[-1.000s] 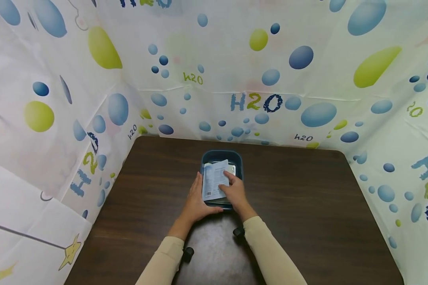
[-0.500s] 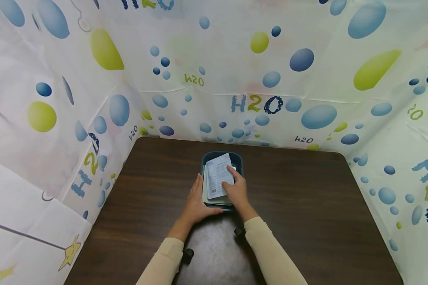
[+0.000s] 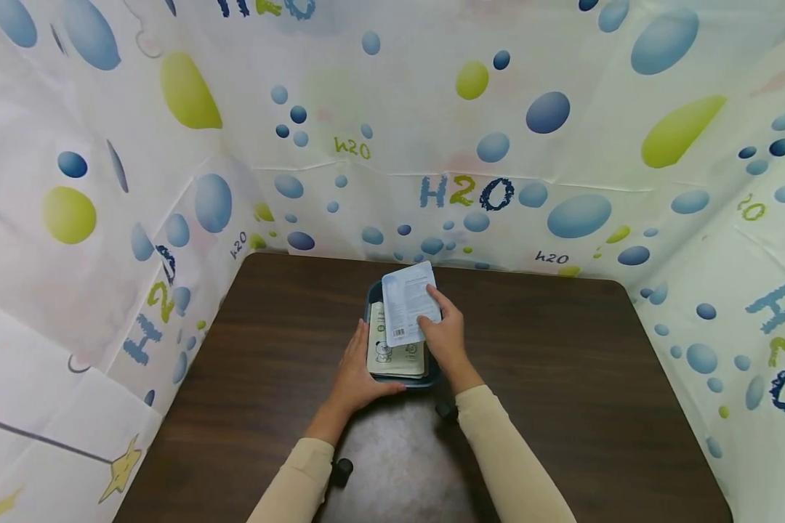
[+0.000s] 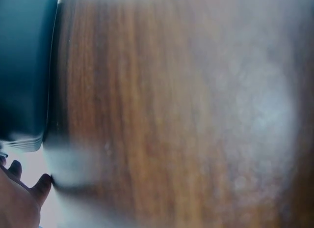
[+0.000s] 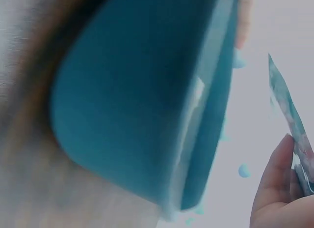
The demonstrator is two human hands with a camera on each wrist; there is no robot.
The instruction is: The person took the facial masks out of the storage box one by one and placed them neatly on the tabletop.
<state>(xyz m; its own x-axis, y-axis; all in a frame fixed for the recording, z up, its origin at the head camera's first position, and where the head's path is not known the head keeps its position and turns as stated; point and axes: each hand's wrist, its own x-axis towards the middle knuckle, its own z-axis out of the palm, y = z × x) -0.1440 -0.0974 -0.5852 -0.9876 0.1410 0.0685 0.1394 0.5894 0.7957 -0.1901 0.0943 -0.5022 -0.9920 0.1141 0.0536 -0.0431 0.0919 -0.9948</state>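
Note:
A light-blue flat packet [image 3: 407, 301] with small print and a barcode is pinched at its right edge by my right hand [image 3: 449, 340]. It is tilted and covers the far part of a dark teal bin [image 3: 420, 383]. In the right wrist view the packet [image 5: 294, 125] appears nearly edge-on, above the bin's rim. Cream packets [image 3: 392, 361] with a cartoon animal drawing lie stacked in the bin. My left hand [image 3: 355, 374] rests against the bin's left side with straight fingers, its thumb spread along the front edge.
The bin stands on a dark brown wooden table [image 3: 549, 378], toward its far edge. White sheeting [image 3: 392, 87] printed with blue and green drops hangs behind the table and on both sides.
My right hand has lifted the light-blue packet up and away toward the far right, uncovering the cream packets beneath. The left hand has stayed at the bin.

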